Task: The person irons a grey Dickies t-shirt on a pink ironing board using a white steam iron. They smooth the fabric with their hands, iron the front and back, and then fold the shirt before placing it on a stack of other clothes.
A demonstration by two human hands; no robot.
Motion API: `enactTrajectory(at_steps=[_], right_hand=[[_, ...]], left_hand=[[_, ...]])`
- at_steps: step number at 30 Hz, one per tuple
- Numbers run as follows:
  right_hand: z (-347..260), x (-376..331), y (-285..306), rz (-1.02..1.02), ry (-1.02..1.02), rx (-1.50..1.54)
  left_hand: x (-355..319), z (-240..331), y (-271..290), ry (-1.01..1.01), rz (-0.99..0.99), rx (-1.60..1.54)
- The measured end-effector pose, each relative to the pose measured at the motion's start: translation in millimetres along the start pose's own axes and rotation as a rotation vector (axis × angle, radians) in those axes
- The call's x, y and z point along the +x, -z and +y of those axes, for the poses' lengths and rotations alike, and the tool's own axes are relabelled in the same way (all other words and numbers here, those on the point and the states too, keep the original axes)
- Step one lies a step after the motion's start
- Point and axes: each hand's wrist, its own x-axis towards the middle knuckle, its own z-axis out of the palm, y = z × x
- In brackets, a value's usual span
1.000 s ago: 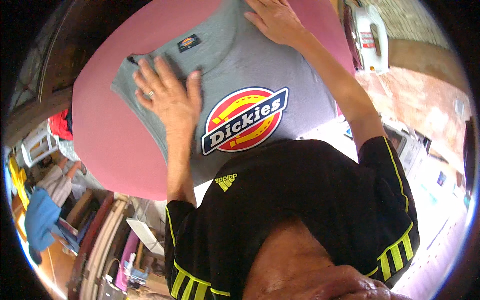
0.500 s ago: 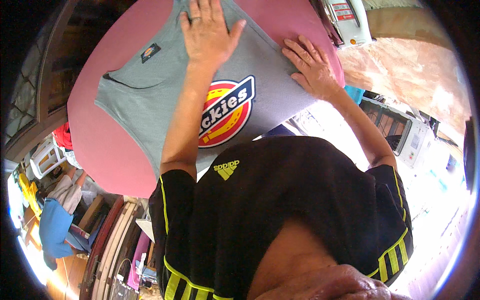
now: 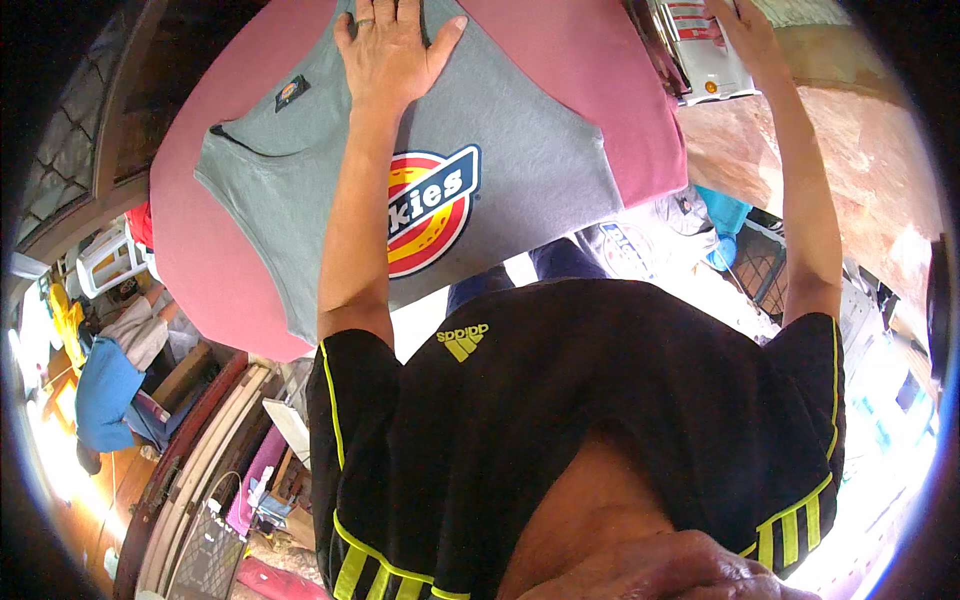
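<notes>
A grey sleeveless shirt (image 3: 540, 140) with a round red, yellow and blue print on its front lies spread on a pink padded board (image 3: 230, 270). My left hand (image 3: 390, 60) presses flat on the shirt's upper part, fingers stretched and thumb out to the side; a ring shows on one finger. At the upper right, my right hand (image 3: 748, 40) is off the shirt. Its fingers curl at the handle side of a white iron (image 3: 715, 75), which stands on end with an orange lamp low on its body. The frame's edge hides part of this grip.
A stone-like surface (image 3: 730, 140) borders the board on the right. Below its near edge hang more printed grey cloth (image 3: 630, 245) and a turquoise item (image 3: 722, 215). White plastic stool (image 3: 105, 262) and blue cloth (image 3: 105, 395) are at left; a dark window frame (image 3: 120, 120) rises beyond.
My right hand has left the shirt's right side and moved up and right to the iron. My left hand stays flat on the shirt. The view has shifted slightly.
</notes>
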Motion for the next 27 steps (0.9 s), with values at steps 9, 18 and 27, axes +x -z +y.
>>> enactTrajectory(at_steps=[9,18,27], right_hand=[[-80,-35,46,-0.22,-0.072,0.008],[-134,-163,-27,0.021,0.532,-0.255],[-172,-175,-93,0.129,0.393,-0.177]], left_hand=[[-1,-2,-2,0.012,-0.017,0.023],[1,-6,-10,0.008,0.019,-0.06],[6,-56,-15,-0.158,0.108,-0.033]])
